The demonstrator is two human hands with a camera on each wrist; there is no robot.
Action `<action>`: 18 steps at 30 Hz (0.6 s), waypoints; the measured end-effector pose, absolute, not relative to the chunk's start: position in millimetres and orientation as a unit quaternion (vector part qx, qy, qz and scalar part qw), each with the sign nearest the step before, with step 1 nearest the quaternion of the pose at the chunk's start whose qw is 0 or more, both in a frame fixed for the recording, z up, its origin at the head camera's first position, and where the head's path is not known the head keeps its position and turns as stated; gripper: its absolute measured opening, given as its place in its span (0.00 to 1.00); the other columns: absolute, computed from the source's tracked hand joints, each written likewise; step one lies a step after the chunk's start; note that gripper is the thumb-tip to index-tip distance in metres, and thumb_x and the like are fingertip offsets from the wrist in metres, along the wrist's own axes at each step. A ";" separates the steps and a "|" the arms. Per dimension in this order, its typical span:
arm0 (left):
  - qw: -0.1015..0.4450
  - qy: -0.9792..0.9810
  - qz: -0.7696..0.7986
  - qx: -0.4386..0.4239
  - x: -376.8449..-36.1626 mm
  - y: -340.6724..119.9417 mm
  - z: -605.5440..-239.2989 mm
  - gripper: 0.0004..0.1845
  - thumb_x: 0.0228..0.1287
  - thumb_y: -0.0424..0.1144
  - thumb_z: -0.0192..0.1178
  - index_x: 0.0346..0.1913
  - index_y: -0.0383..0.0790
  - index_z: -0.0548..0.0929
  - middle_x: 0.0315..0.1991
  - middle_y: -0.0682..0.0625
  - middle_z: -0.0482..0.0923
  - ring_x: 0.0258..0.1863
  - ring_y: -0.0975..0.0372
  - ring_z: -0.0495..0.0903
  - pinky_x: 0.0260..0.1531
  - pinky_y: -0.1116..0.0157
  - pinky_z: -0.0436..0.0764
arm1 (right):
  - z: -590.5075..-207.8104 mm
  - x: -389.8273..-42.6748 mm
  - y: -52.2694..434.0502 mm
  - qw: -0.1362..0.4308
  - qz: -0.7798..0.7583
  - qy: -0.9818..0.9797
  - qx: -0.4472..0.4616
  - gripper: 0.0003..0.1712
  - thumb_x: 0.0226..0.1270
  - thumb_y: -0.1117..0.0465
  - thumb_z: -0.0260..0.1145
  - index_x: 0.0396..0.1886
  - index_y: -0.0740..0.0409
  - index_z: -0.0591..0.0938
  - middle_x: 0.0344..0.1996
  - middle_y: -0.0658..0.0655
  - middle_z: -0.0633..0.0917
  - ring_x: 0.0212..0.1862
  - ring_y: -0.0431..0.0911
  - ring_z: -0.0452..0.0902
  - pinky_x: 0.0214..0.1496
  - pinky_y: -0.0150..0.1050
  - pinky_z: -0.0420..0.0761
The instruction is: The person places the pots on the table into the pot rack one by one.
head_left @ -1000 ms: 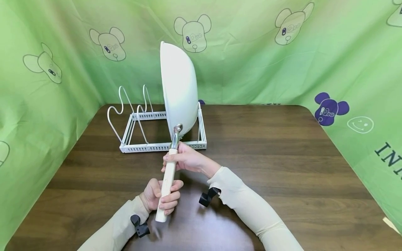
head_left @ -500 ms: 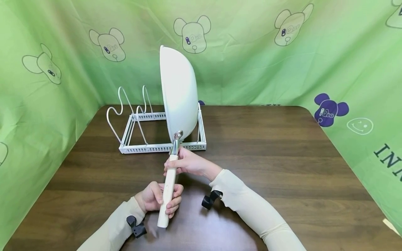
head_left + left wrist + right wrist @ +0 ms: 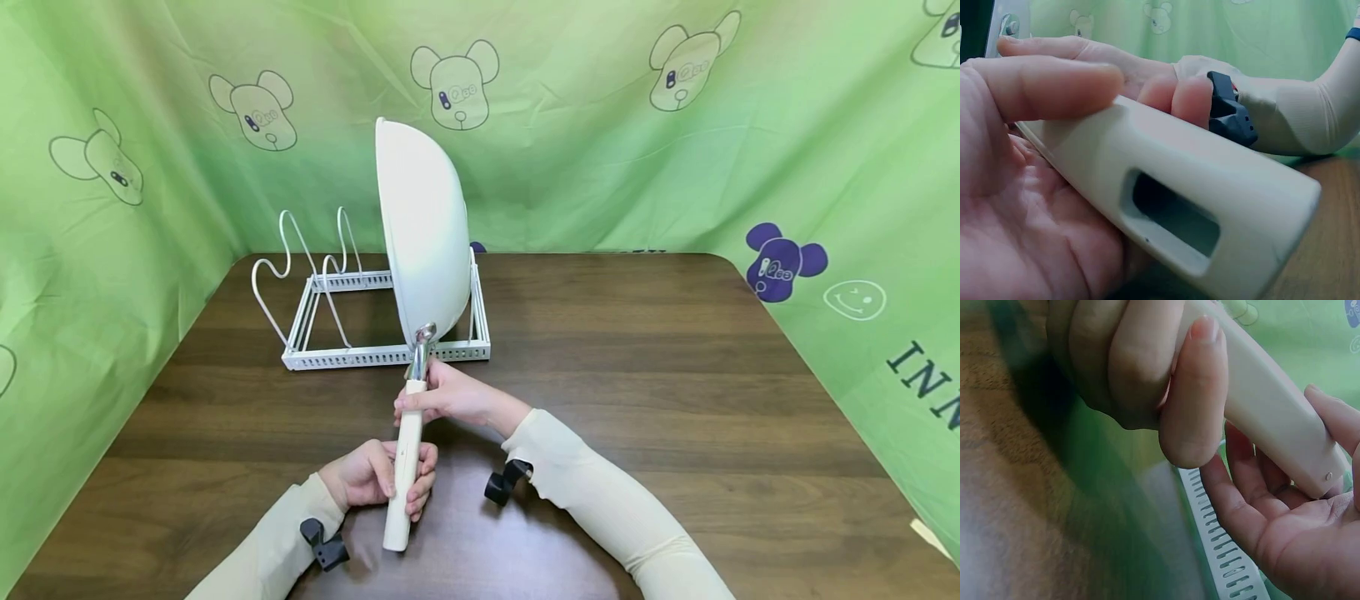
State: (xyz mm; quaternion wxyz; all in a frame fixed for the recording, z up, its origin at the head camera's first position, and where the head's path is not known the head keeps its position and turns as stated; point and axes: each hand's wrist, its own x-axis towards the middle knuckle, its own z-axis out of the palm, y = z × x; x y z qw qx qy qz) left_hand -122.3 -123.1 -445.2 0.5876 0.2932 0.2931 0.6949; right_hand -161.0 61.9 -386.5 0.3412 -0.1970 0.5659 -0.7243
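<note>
1. The white pan (image 3: 422, 229) stands on edge at centre frame in the head view, its bowl upright in the right-hand end of the white wire rack (image 3: 330, 354), which sits on the dark wooden surface (image 3: 675, 375) just behind the hands.

2. The pan's cream handle (image 3: 405, 462) slopes down from a metal neck toward the lower centre of the frame, off the rack and above the surface.

3. The right hand (image 3: 450, 396) has its grip wrapped round the top of the handle, just below the metal neck; the right wrist view shows the fingers (image 3: 1141, 356) curled tight on it.

4. The left hand (image 3: 375, 475) takes the lower half of the handle. In the left wrist view the handle end (image 3: 1210, 212) lies across the palm with the thumb and fingers curled over it, a looser grip than the right.

5. Two empty wire dividers (image 3: 315, 250) stand to the left of the pan in the rack.

6. Risk, as a judgement: the pan is tall and its long handle hangs out over the front rail, so it could tip or roll sideways if the bowl is not seated between the wires when the hands ease off.

7. The light rack could also slide or lift on the smooth surface if the handle is pushed or levered down.
</note>
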 end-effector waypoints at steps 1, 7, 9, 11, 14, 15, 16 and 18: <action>0.587 0.296 0.694 0.293 -122.8 -123.0 -445.0 0.18 0.44 0.32 0.56 0.42 0.47 0.70 0.30 0.54 0.75 0.33 0.62 0.77 0.44 0.61 0.76 | -386.8 -160.9 62.3 0.338 -0.724 0.568 -0.197 0.14 0.68 0.79 0.54 0.46 0.65 0.61 0.29 0.50 0.85 0.35 0.43 0.84 0.39 0.37 0.84; 0.583 0.299 0.697 0.291 -124.3 -122.1 -445.0 0.18 0.45 0.33 0.58 0.43 0.46 0.70 0.31 0.54 0.76 0.33 0.62 0.78 0.45 0.61 0.77 | -386.5 -158.9 65.3 0.316 -0.722 0.588 -0.181 0.19 0.67 0.78 0.57 0.51 0.72 0.60 0.29 0.51 0.85 0.34 0.41 0.84 0.37 0.35 0.84; 0.577 0.298 0.703 0.292 -123.7 -122.1 -445.1 0.19 0.47 0.32 0.58 0.45 0.46 0.71 0.32 0.54 0.76 0.34 0.61 0.78 0.46 0.61 0.77 | -387.0 -158.0 67.8 0.314 -0.716 0.598 -0.178 0.19 0.66 0.77 0.59 0.51 0.70 0.62 0.29 0.51 0.85 0.34 0.41 0.83 0.37 0.36 0.84; 0.569 0.298 0.709 0.291 -122.6 -122.9 -444.9 0.20 0.48 0.30 0.59 0.47 0.46 0.71 0.33 0.53 0.77 0.35 0.61 0.79 0.48 0.60 0.78 | -387.9 -157.3 71.4 0.316 -0.708 0.605 -0.181 0.18 0.66 0.76 0.59 0.51 0.68 0.63 0.31 0.51 0.84 0.34 0.41 0.83 0.38 0.37 0.84; 0.552 0.313 0.715 0.294 -121.2 -126.2 -443.9 0.21 0.51 0.29 0.59 0.50 0.44 0.70 0.35 0.52 0.79 0.38 0.60 0.80 0.49 0.59 0.78 | -389.8 -156.6 80.3 0.318 -0.689 0.621 -0.198 0.18 0.68 0.73 0.59 0.53 0.66 0.65 0.36 0.53 0.83 0.37 0.43 0.83 0.41 0.41 0.85; 0.546 0.322 0.716 0.293 -120.9 -127.9 -443.1 0.22 0.51 0.28 0.58 0.50 0.44 0.70 0.36 0.52 0.80 0.38 0.60 0.81 0.49 0.58 0.79 | -389.9 -156.4 84.1 0.318 -0.684 0.624 -0.205 0.18 0.69 0.72 0.59 0.54 0.67 0.65 0.38 0.55 0.83 0.39 0.44 0.82 0.43 0.44 0.85; 0.541 0.331 0.717 0.291 -120.7 -129.7 -442.3 0.22 0.52 0.27 0.58 0.51 0.43 0.70 0.37 0.52 0.81 0.39 0.60 0.82 0.49 0.58 0.79 | -390.0 -156.3 88.6 0.315 -0.679 0.629 -0.210 0.19 0.70 0.71 0.58 0.56 0.68 0.64 0.40 0.56 0.83 0.40 0.46 0.82 0.45 0.46 0.85; 0.528 0.352 0.717 0.289 -121.0 -133.8 -439.9 0.22 0.53 0.27 0.57 0.52 0.42 0.69 0.38 0.52 0.82 0.40 0.60 0.83 0.49 0.58 0.80 | -389.8 -156.8 98.6 0.306 -0.669 0.641 -0.219 0.22 0.73 0.69 0.57 0.60 0.72 0.62 0.42 0.59 0.83 0.43 0.48 0.82 0.47 0.50 0.84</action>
